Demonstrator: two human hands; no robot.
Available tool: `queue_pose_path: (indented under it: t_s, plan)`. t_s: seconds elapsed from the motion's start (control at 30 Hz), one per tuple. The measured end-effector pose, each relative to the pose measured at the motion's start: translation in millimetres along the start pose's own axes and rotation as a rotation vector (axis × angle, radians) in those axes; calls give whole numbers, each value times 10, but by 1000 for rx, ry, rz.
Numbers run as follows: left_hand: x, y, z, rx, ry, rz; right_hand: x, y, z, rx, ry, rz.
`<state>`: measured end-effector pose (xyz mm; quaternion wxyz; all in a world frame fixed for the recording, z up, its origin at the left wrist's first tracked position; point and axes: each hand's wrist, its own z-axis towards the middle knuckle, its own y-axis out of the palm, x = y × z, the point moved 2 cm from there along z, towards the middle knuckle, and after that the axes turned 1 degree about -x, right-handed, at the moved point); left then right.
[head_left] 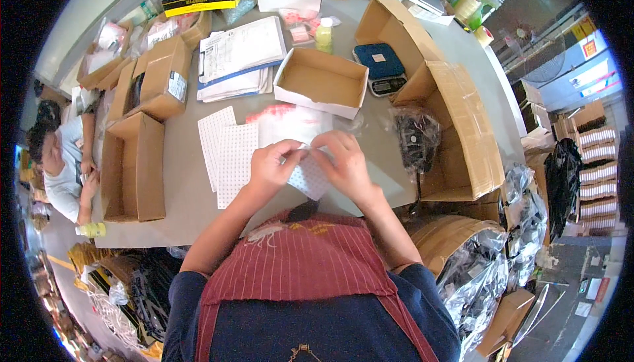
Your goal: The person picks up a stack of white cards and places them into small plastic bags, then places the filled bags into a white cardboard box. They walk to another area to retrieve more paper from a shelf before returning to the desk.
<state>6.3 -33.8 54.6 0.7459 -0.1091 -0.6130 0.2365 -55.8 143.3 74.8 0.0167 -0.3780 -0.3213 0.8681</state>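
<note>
My left hand [274,162] and my right hand [343,164] meet over the table, thumbs and fingers pinched together. Between them is the upper part of a white sheet [308,178] printed with rows of small dots; it slants down toward my apron. A small white bit shows at the fingertips, too small to make out. Two more dotted sheets [238,160] lie overlapping beside my left hand. Just beyond my hands lies a clear plastic bag or film with red marks [290,119], partly hidden by them.
An open white box [321,101] stands ahead, beside clipped papers [239,55] and a yellow-green bottle [323,36]. To the right are a small scale [388,86], a bagged black device [417,134] and a large carton [459,131]. An empty carton [133,170] and another person [65,167] are left.
</note>
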Motion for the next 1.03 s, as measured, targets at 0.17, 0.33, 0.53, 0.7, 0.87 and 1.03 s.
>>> queue_pose_path:
  t_s: [0.17,0.33,0.53,0.7,0.87,1.03]
  plan:
    - [-10,28,15,37,-3,-37,-71,26,61,79,-64,-56]
    - [116,12,28,19,59,136,-56,43,67,89,-134,-119]
    - [33,42,26,-33,-38,-26,-30,96,24,124,-337,-247]
    - [-134,-53,4,48,-144,-31,648,-127,-25,131,-92,-294]
    - [-326,-117,-55,38,-260,-148,1382,-631,-35,134,381,-468]
    - [-528,-63,-44,138,-248,-375,1609,-375,-234,-193,724,-634]
